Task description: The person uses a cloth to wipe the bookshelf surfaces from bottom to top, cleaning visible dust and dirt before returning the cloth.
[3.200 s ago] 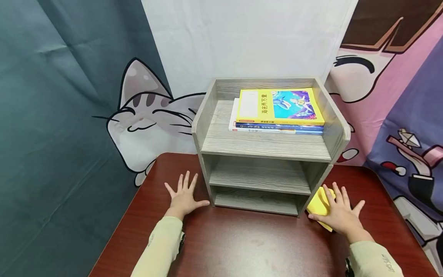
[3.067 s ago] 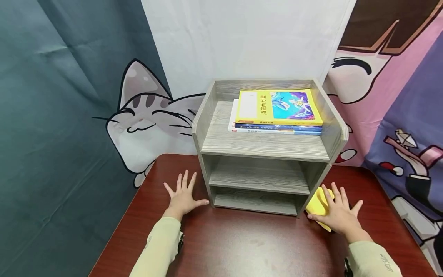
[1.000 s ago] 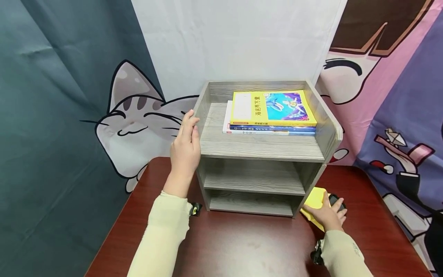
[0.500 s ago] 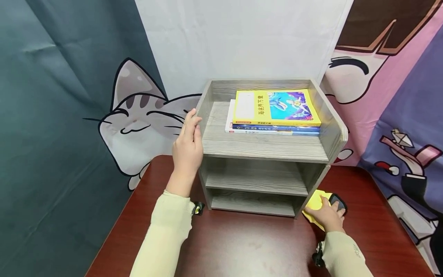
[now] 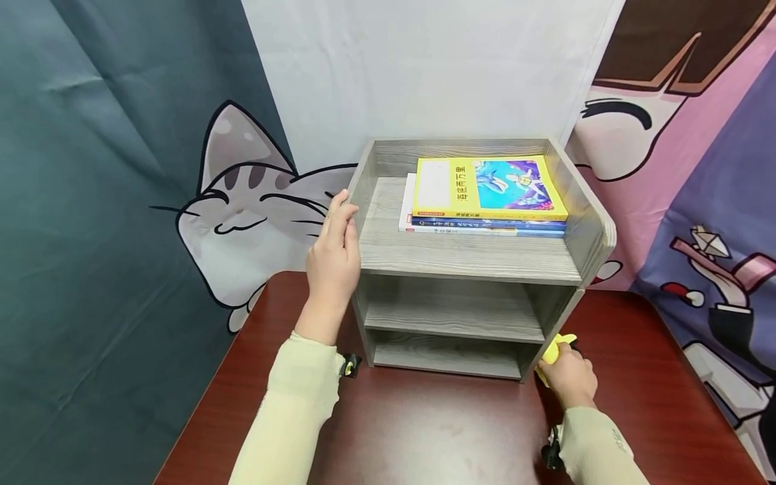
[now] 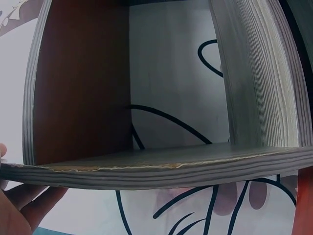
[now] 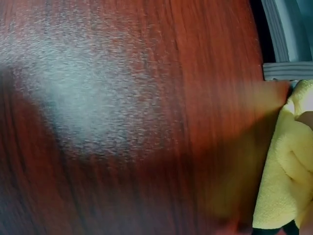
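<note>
A grey wood-grain desktop shelf [image 5: 467, 263] stands on the table with a stack of books [image 5: 488, 192] on its top level. My left hand [image 5: 332, 273] holds the front edge of the shelf's left side panel, its fingers pointing up along it. In the left wrist view, fingers [image 6: 41, 205] show on one side of the panel and a fingertip on the other. Right of the shelf, my right hand [image 5: 572, 378] grips a bunched yellow cloth [image 5: 554, 350]. The right wrist view shows the cloth [image 7: 286, 176] close by the shelf's foot. A dark thing lies mostly hidden behind that hand.
The reddish-brown table [image 5: 436, 431] reaches the printed curtain [image 5: 424, 74] at the back. Below the top level, the shelf has two lower levels, with a middle board [image 5: 455, 316] between them. The table's left edge runs beside my left sleeve [image 5: 291, 411].
My left hand has risen from the table to the shelf's left panel. My right hand, spread over the cloth before, has closed round it and bunched it, covering most of the dark thing.
</note>
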Tool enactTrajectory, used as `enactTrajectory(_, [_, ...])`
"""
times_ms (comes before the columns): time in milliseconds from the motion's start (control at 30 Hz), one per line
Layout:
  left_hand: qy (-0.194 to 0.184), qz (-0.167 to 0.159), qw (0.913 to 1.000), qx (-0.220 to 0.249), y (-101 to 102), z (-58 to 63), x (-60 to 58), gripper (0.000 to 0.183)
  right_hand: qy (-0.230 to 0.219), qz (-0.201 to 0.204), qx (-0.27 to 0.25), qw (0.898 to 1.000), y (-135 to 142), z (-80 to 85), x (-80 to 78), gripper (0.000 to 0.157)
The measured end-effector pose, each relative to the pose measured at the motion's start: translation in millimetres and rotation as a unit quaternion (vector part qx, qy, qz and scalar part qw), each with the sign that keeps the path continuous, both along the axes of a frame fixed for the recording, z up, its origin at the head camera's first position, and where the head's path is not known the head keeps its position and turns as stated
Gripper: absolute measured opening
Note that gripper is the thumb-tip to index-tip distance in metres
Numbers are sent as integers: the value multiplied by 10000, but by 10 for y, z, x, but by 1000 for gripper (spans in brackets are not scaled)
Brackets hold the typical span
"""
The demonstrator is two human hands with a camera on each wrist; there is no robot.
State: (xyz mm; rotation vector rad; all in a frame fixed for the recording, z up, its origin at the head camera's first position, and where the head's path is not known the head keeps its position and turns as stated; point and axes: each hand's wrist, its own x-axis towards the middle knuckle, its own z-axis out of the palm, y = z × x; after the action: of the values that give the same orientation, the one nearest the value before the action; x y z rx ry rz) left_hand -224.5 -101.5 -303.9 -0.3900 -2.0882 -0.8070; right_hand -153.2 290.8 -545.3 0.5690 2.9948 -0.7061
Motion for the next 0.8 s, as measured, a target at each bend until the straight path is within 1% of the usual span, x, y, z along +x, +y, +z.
enactTrajectory(133, [-20, 13, 10000, -11, -3, -6, 1, 25, 108, -107, 63, 9999, -36, -7, 24, 62])
enactTrajectory(233, [-22, 3, 10000, -19, -4, -4, -3, 25, 194, -223, 49, 9996, -42, 4, 37, 62])
enactTrajectory(300, [-20, 0, 10000, -13, -8, -7, -3, 25, 245, -231, 53, 9994, -40, 27, 46, 61])
enactTrajectory(433, [-24, -11, 10000, 7, -2, -13, -7, 24, 280, -136, 67, 9995, -22, 104, 88, 59])
enactTrajectory(567, [-21, -23, 10000, 28, 1, -8, -8, 24, 175, -44, 47, 9998, 20, 195, 130, 59])
enactTrajectory(800, [-8, -15, 10000, 40, -3, 1, -11, 24, 160, 204, 246, 9994, 42, 350, 217, 60])
